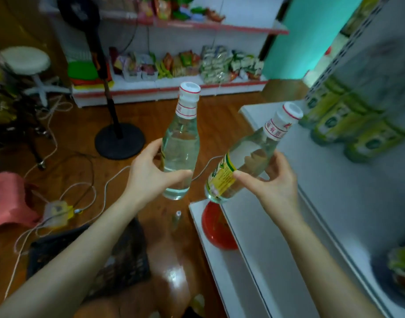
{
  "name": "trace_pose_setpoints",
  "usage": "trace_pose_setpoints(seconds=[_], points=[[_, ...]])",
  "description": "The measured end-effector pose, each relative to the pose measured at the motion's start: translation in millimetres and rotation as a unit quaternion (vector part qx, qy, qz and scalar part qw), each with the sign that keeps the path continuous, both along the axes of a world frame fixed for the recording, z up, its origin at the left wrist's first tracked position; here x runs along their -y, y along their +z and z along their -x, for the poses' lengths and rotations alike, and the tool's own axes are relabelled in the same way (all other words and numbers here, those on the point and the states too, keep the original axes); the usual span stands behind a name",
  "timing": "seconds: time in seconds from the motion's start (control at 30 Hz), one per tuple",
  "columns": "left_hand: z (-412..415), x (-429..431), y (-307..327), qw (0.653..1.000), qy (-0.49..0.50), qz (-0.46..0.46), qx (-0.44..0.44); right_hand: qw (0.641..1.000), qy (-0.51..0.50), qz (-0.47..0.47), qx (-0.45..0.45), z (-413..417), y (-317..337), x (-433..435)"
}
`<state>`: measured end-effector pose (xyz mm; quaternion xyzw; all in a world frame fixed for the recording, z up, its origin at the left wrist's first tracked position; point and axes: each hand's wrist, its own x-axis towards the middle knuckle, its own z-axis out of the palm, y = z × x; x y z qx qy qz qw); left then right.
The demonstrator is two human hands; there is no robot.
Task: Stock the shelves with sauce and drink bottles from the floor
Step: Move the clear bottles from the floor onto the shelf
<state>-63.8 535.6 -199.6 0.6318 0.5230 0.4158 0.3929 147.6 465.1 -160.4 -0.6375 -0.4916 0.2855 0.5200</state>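
Since both look bound for the white metal shelf [323, 171] at 3 o'clock, your left hand [151, 171] grips a clear white-capped bottle [182, 143], right hand [274, 187] a tilted yellow-labelled clear bottle [247, 161].

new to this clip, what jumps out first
Two clear bottles held up mid-frame: the left hand grips the left bottle nearly upright, the right hand holds the right bottle tilted toward the white shelf. Green bottles crowd its far end; a red bowl sits below.
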Motion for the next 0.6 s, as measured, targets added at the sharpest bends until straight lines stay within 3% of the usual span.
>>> trace_pose_setpoints(seconds=[0.33,0.6], points=[[-108,-36,75,0.993,-0.095,-0.059,0.042,0.992,-0.109,-0.061,0.028,-80,69,8],[-191,-57,88,0.982,-0.166,-0.070,0.052,0.978,-0.187,-0.084,0.045,-135,71,14]])
